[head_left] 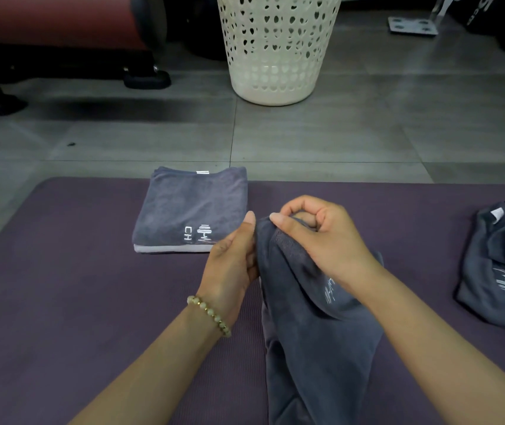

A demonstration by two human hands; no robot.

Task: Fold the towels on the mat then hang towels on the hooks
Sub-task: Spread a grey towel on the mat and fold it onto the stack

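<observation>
A dark grey towel (312,342) hangs bunched between my hands over the purple mat (76,302). My left hand (233,256), with a bead bracelet on its wrist, pinches the towel's upper edge from the left. My right hand (315,237) is closed around the same top edge, fingers curled over the cloth. A folded grey towel (184,210) with a white logo lies flat at the mat's far edge, left of my hands. Another crumpled grey towel (502,271) lies on the mat at the right. No hooks are in view.
A cream perforated laundry basket (275,50) stands on the grey tiled floor (337,133) beyond the mat. Dark gym equipment (61,56) fills the far left, and a metal base plate (413,26) sits far right.
</observation>
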